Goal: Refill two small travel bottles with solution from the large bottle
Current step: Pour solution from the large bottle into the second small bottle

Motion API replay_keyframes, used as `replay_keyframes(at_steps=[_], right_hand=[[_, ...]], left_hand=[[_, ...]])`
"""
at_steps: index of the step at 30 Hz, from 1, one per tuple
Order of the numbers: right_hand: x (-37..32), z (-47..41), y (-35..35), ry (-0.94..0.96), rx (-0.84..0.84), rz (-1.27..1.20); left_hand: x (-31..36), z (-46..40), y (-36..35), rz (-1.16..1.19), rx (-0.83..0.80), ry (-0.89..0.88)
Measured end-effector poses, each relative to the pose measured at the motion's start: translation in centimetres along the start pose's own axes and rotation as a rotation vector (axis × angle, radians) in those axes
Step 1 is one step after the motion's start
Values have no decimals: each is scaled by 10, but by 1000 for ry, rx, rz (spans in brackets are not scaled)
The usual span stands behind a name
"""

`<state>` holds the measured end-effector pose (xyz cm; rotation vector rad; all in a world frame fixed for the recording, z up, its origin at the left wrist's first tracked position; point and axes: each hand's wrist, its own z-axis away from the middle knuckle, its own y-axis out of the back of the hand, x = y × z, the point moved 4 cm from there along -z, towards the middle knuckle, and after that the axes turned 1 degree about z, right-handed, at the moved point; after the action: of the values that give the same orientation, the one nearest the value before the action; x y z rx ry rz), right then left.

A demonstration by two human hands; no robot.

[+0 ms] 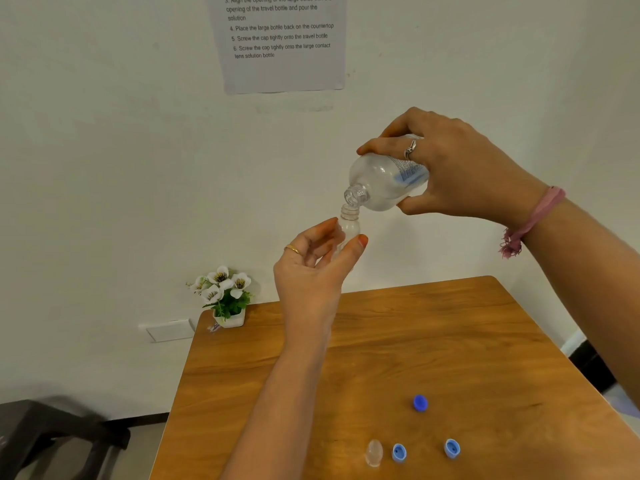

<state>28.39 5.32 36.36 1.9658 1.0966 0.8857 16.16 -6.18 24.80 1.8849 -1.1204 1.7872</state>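
My right hand grips the large clear bottle, tilted mouth-down to the left, high above the table. Its open neck sits just over the open neck of a small clear travel bottle. My left hand holds that small bottle upright between thumb and fingers, which hide its lower body. A second small clear bottle rests on the wooden table near the front edge. Beside it lie two light blue caps, open side up. A darker blue cap lies a little farther back.
A small white pot of artificial flowers stands at the table's back left corner. An instruction sheet hangs on the white wall. A dark chair is at the lower left, off the table.
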Motion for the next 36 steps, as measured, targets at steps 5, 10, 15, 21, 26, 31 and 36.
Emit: replay_keyframes(at_steps=[5, 10, 15, 21, 26, 31, 36], right_hand=[[0, -1, 0, 2, 2, 5], [1, -2, 0, 3, 4, 6], [0, -1, 1, 6, 9, 3], [1, -1, 1, 9, 5, 8], [0, -1, 0, 7, -2, 6], [-1, -2, 0, 7, -4, 3], [-3, -2, 1, 18, 0, 8]], left_hand=[[0, -1, 0, 5, 1, -2], [1, -1, 0, 5, -2, -6], [2, 0, -1, 10, -4, -5], [0, 0, -1, 8, -5, -3], [0, 0, 0, 19, -1, 0], [0, 0, 0, 14, 0, -2], [0, 0, 1, 19, 3, -2]])
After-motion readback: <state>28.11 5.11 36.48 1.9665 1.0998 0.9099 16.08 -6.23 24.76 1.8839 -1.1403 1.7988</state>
